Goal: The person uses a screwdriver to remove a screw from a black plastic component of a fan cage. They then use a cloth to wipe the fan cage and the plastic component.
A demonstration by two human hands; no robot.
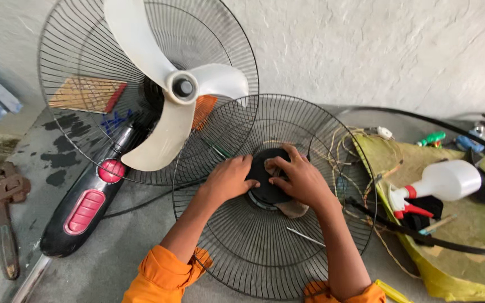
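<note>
A round black wire fan guard (237,247) lies flat on the grey floor in front of me. Both hands rest at its black centre hub (265,191). My left hand (228,179) presses the hub's left side with fingers curled. On the hub's right side my right hand (298,179) grips a brownish cloth (294,209), whose end hangs out below the palm. A thin metal rod (305,237) lies under the wires near my right forearm. Orange sleeves cover my upper arms.
A pedestal fan with white blades (164,84), rear guard and black-and-red base (88,205) lies at the left. A rusty pipe wrench (4,213) is far left. At the right are a white spray bottle (442,182), loose wires, a black hose (422,238) and a yellow-green cloth (467,258).
</note>
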